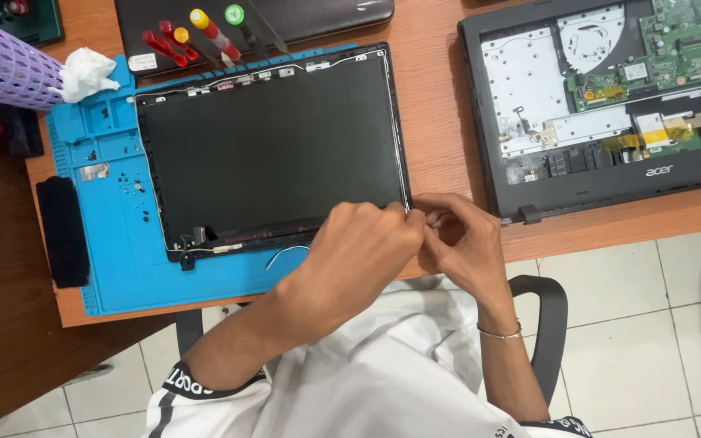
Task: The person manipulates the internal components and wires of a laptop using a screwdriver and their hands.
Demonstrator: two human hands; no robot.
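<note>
A black laptop screen panel (273,150) lies flat on a blue work mat (111,243), its thin frame and cables showing along the edges. My left hand (363,243) and my right hand (460,239) meet at the panel's near right corner, fingers pinched together there. What they pinch is hidden between the fingertips; it may be the corner of the frame or a thin white cable. A loose white wire (285,255) curls out at the panel's near edge, just left of my left hand.
An opened laptop base (610,105) with exposed green circuit boards sits at the right. Several screwdrivers (192,40) with red, yellow and green handles lie behind the mat. A purple mesh basket (2,65), white tissue (87,73) and black brush (62,231) are left.
</note>
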